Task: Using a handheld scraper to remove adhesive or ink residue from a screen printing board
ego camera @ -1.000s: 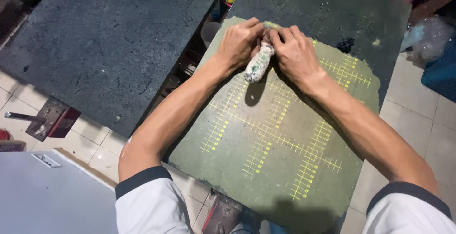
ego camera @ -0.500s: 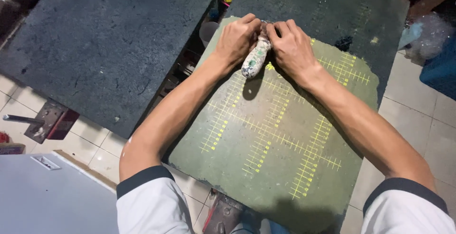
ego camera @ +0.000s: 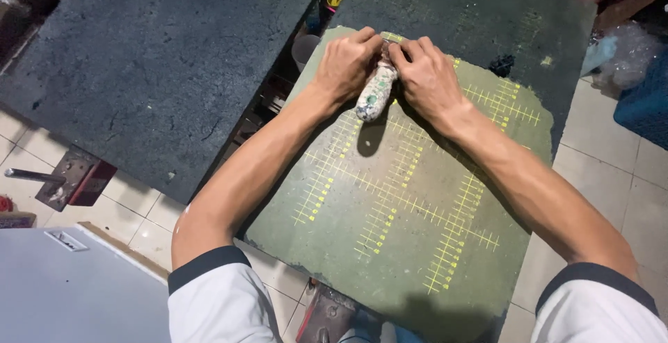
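Observation:
Both my hands meet at the far edge of a green board (ego camera: 390, 245) printed with yellow grid lines. My left hand (ego camera: 346, 65) and my right hand (ego camera: 426, 77) press down on the head of a tool whose paint-speckled white handle (ego camera: 375, 94) sticks out toward me between them. The tool's head is hidden under my fingers. The handle tilts up off the board and casts a shadow on it.
A large dark textured board (ego camera: 153, 65) lies to the left, another dark board (ego camera: 480, 16) beyond the green one. A gap between them shows a cup (ego camera: 304, 47) and clutter. A metal bracket (ego camera: 66, 179) sits on the tiled floor at left, a blue crate (ego camera: 643, 99) at right.
Both hands and the tool have slid slightly away from me toward the board's far edge, and my view has shifted a little.

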